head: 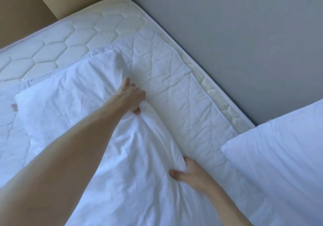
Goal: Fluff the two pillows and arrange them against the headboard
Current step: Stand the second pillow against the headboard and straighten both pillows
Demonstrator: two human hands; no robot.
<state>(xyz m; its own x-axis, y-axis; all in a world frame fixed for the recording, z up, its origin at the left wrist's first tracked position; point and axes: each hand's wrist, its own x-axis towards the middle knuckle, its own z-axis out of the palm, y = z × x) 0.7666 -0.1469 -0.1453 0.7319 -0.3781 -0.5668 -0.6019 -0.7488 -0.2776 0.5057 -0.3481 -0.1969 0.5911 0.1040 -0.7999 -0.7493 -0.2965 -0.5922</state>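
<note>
A white pillow [73, 103] lies flat across the middle of the bed, wrinkled along its right edge. My left hand [131, 96] grips that right edge near the far corner, fingers pinched into the fabric. My right hand [188, 173] holds the same edge closer to me, thumb on top and fingers tucked under. A second white pillow [279, 156] leans at the right against the grey headboard [227, 33]. A strip of quilted mattress separates the two pillows.
The quilted mattress [70, 39] shows bare at the far left, with a white pad [174, 86] under the pillows. A beige wall [26, 2] rises behind the bed's far corner. A small brown tag [14, 107] sticks out at the left.
</note>
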